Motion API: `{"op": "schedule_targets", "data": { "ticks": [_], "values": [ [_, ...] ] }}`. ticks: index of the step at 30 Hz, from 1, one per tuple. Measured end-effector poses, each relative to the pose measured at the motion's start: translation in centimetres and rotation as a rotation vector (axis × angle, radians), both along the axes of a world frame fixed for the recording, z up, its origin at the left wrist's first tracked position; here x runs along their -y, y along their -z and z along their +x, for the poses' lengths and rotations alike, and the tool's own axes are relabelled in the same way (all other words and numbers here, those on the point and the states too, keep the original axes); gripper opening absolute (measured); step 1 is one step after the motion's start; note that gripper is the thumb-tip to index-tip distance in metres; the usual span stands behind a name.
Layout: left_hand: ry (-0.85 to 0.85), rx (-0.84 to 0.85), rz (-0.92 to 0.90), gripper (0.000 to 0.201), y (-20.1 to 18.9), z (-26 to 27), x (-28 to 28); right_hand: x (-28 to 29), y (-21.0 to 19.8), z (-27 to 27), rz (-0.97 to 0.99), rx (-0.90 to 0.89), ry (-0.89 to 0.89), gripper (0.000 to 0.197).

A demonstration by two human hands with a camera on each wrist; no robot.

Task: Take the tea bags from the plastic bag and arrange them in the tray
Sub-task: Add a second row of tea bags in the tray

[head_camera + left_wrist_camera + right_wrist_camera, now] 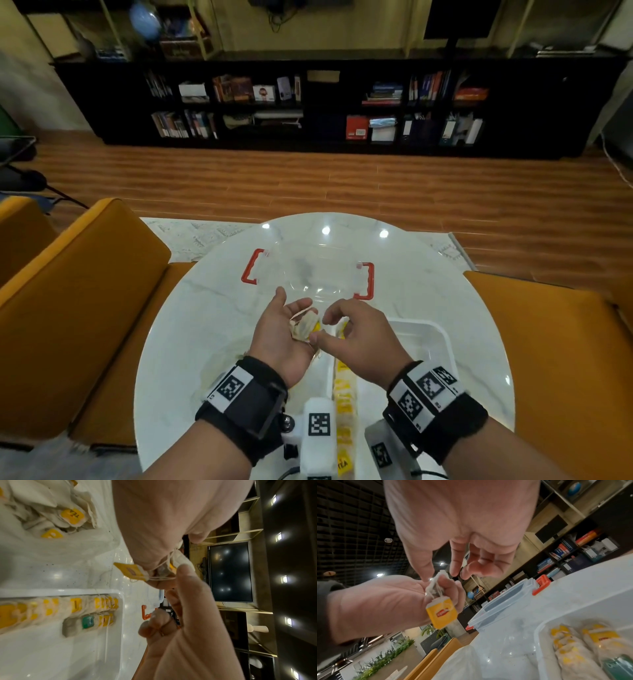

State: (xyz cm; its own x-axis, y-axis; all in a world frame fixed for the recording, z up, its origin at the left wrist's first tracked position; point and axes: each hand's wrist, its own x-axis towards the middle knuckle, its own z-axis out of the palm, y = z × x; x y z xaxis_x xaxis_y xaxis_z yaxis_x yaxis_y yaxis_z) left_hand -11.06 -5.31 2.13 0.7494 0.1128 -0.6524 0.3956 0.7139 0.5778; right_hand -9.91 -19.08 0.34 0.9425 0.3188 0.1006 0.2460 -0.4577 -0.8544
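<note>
Above the white table, my left hand [291, 329] lies palm up with its fingers curled round a small bunch of tea bags [306, 327]. In the right wrist view one tea bag's yellow tag [441, 614] hangs from those fingers by its string. My right hand [320, 329] reaches in from the right, and its thumb and forefinger pinch the top of that tea bag [436, 586]. The white tray [438, 337] sits under my right hand. Rows of yellow-tagged tea bags [72, 606] and one green-tagged bag [87, 621] lie in it. The clear plastic bag [56, 545], with several tea bags inside, lies beside the tray.
A clear lidded container [308, 274] with red clasps stands on the round table's far half, just beyond my hands. Orange seats [85, 291] flank the table on the left and right. A dark bookshelf [308, 102] lines the far wall.
</note>
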Motion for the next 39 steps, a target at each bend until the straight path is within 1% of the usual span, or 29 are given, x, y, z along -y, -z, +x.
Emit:
{"op": "schedule_targets", "data": {
  "ticks": [4,7,9,11,13,15,16,17,18,19,21,23,25,28,30,32,35,36,38,39],
  "values": [
    [-0.021,0.045,-0.076,0.042,-0.1,-0.7,1.3,-0.4,-0.2,-0.2,0.008,-0.024,-0.006,0.013],
    [0.003,0.071,-0.116,0.046,0.1,-0.8,1.8,-0.2,-0.7,0.1,0.016,-0.029,0.012,0.012],
    [0.052,0.07,-0.084,0.05,0.5,-0.8,2.1,0.3,-1.3,0.4,0.018,-0.054,-0.001,0.014],
    [0.061,0.038,-0.015,0.049,0.9,-0.9,2.3,0.8,-2.0,0.8,0.004,-0.05,-0.02,0.011],
    [0.06,0.005,0.153,0.049,1.1,-0.8,2.2,1.4,-2.6,1.2,-0.048,-0.003,-0.031,0.008],
    [0.08,0.047,0.389,0.046,0.9,-0.8,1.6,2.1,-3.1,1.9,-0.142,0.049,-0.055,0.011],
    [0.109,0.118,0.507,0.039,0.8,-0.8,1.2,2.3,-3.3,2.1,-0.192,0.066,-0.072,0.012],
    [0.156,0.215,0.624,0.028,0.9,-0.8,0.7,2.6,-3.5,2.2,-0.235,0.078,-0.09,0.014],
    [0.222,0.32,0.727,0.015,0.7,-0.8,0.4,2.8,-3.6,2.3,-0.266,0.089,-0.11,0.015],
    [0.301,0.41,0.825,0.007,0.4,-0.8,0.1,2.9,-3.9,2.3,-0.284,0.098,-0.128,0.015],
    [0.438,0.514,1.037,0.017,0.2,-0.7,-0.1,3.1,-4.4,2.2,-0.269,0.096,-0.141,0.015],
    [0.499,0.541,1.172,0.02,0.1,-0.6,0.0,3.2,-4.8,1.9,-0.184,0.06,-0.128,0.012],
    [0.533,0.558,1.217,0.018,0.4,-0.6,0.1,3.2,-5.1,1.7,-0.107,0.037,-0.117,0.008],
    [0.552,0.559,1.242,0.013,0.6,-1.1,0.3,3.3,-5.1,1.5,-0.084,0.05,-0.093,0.006],
    [0.514,0.565,1.188,0.014,0.5,-1.4,0.5,3.4,-5.2,1.5,-0.074,0.046,-0.096,0.007],
    [0.484,0.583,1.168,0.009,0.2,-1.5,0.6,3.4,-5.2,1.5,-0.077,0.039,-0.11,0.01],
    [0.526,0.55,1.272,0.007,0.4,-1.3,0.5,3.4,-5.1,1.5,-0.065,0.047,-0.097,0.013],
    [0.531,0.55,1.264,0.009,0.3,-1.3,0.5,3.5,-5.0,1.5,-0.04,0.043,-0.09,0.015],
    [0.502,0.557,1.187,0.02,0.3,-1.3,0.5,3.8,-4.3,1.6,0.0,0.019,-0.073,0.022],
    [0.482,0.563,1.139,0.019,0.3,-1.3,0.6,4.0,-3.8,1.6,0.0,-0.009,-0.06,0.022]
  ]
}}
